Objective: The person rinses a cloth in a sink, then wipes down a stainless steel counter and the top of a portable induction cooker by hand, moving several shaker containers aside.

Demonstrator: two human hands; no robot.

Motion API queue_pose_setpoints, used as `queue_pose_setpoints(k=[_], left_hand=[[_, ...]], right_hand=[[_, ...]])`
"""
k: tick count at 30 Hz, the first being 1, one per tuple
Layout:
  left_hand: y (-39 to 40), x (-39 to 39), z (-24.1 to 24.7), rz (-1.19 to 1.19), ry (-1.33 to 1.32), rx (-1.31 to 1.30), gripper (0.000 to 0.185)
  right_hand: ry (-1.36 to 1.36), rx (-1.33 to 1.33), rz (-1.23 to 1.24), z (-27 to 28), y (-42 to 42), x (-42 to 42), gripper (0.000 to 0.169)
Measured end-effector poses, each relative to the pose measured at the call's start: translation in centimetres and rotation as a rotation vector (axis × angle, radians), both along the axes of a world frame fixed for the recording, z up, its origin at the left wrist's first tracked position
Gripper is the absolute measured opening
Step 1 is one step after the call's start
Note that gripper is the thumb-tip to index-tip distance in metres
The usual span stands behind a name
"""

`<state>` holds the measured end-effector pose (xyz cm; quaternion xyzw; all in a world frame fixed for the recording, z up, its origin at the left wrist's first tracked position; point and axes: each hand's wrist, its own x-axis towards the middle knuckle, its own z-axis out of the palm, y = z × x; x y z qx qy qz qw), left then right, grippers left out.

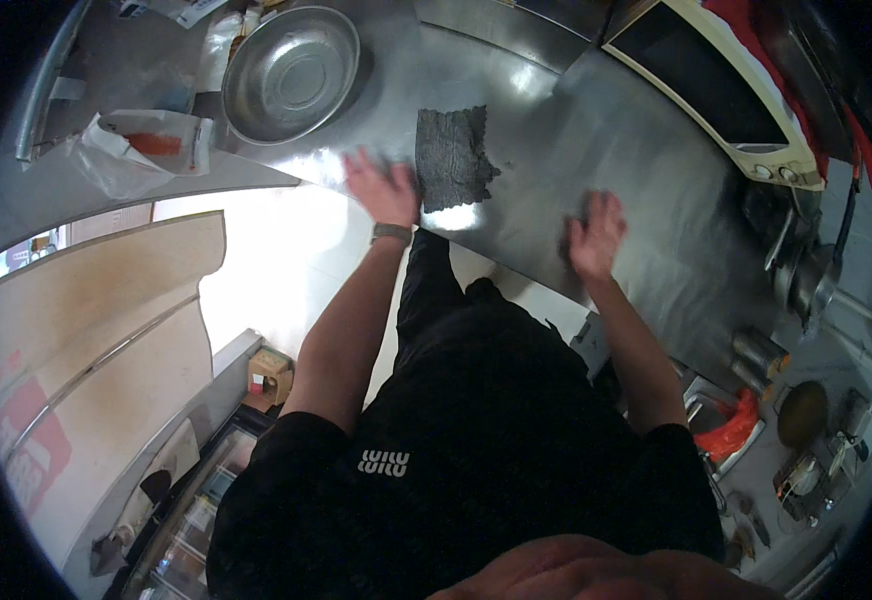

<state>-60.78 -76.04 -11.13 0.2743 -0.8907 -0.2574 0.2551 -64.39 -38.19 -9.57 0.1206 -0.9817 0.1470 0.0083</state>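
On the stainless steel counter (pixel 533 150) a dark, ragged-edged sheet (pixel 451 159) lies flat; it looks like cloth or seaweed, which of them I cannot tell. My left hand (pixel 382 187), with a watch or band at the wrist, is just left of the sheet near the counter's front edge, slightly blurred, fingers apart and holding nothing. Farther right, my right hand (pixel 597 234) is over the counter, its fingers a little spread and nothing in them. Whether either palm touches the metal is not plain. A round metal bowl (pixel 293 79) stands beyond my left hand.
An open plastic bag (pixel 143 154) with something orange-red lies at the left. A microwave oven (pixel 713 82) stands at the back right, with pans (pixel 803 277) hanging below it. Cans (pixel 758 356) and a red plastic bag (pixel 732 427) are at the right. A cardboard box (pixel 269 375) is lower left.
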Motion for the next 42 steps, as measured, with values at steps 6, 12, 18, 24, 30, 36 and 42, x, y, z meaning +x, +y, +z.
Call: queue_pose_setpoints(k=[6,12,18,24,30,36,42], left_hand=[[6.9,-5.3,0.5,-0.333,-0.263,-0.121,0.074],[3.7,-10.3,-0.2,-0.325,-0.487,-0.339,0.068],[-3.0,-20.8,-0.7,-0.290,-0.542,-0.389,0.069],[-3.6,-22.0,-1.8,-0.339,-0.447,-0.432,0.072],[0.0,-7.2,1.6,-0.539,-0.526,-0.398,0.068],[-6.0,3.0,1.6,-0.482,-0.593,-0.336,0.073],[-10.4,-1.3,1.2,-0.537,-0.573,-0.423,0.074]], right_hand=[[0.082,0.225,-0.100,-0.5,3.6,2.7,0.068],[-0.084,0.251,-0.149,1.0,3.1,2.5,0.069],[-0.138,0.264,-0.165,0.4,3.5,2.6,0.071],[-0.020,0.210,-0.105,0.1,4.0,2.6,0.068],[-0.004,0.222,-0.127,1.0,3.3,2.4,0.065],[0.051,0.194,-0.109,1.4,2.8,2.4,0.066],[0.047,0.189,-0.120,1.3,2.5,2.7,0.067]])
